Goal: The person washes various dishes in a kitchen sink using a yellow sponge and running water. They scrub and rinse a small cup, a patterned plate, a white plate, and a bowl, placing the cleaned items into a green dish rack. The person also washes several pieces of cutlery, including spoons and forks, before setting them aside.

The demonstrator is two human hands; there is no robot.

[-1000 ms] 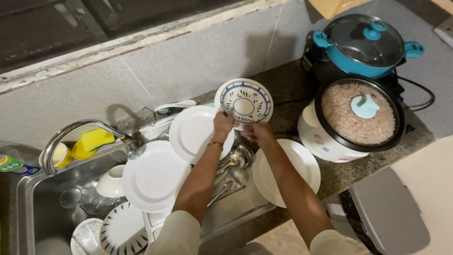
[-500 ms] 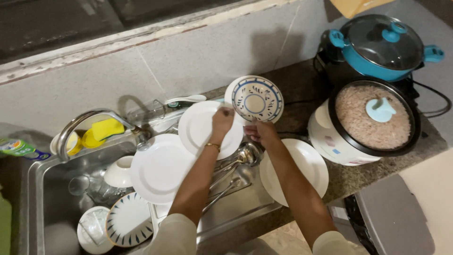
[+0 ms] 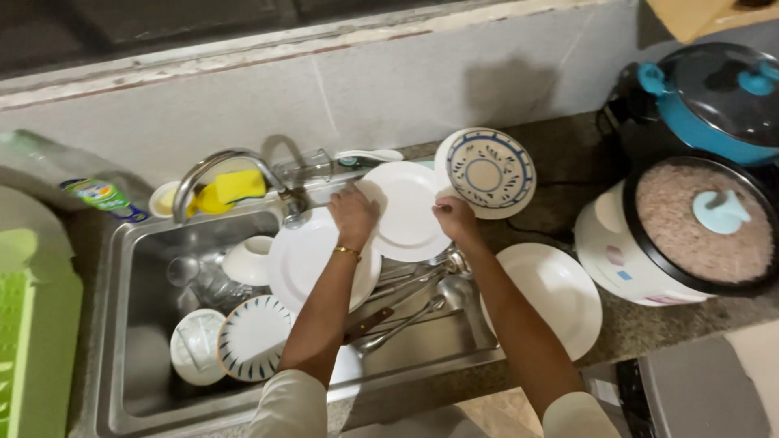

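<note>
A white plate (image 3: 408, 212) stands tilted at the back edge of the steel sink (image 3: 122, 324). My left hand (image 3: 353, 212) grips its left rim and my right hand (image 3: 454, 219) grips its right rim. Just behind my right hand, a blue-patterned plate (image 3: 485, 172) leans against the wall with no hand on it. A larger white plate (image 3: 304, 259) leans in the sink under my left wrist. Several spoons and ladles (image 3: 410, 304) lie on the drainer below my forearms.
A curved tap (image 3: 219, 166) and a yellow sponge (image 3: 235, 186) sit behind the sink, which holds bowls, glasses and a patterned plate (image 3: 253, 337). Another white plate (image 3: 560, 292) lies on the counter. At right are an open rice cooker (image 3: 690, 231) and a blue pot (image 3: 714, 89). A green rack (image 3: 28, 324) stands at left.
Both hands have come down off the blue-patterned plate, which now leans against the wall, and have taken hold of the white plate in front of it. The view has shifted right.
</note>
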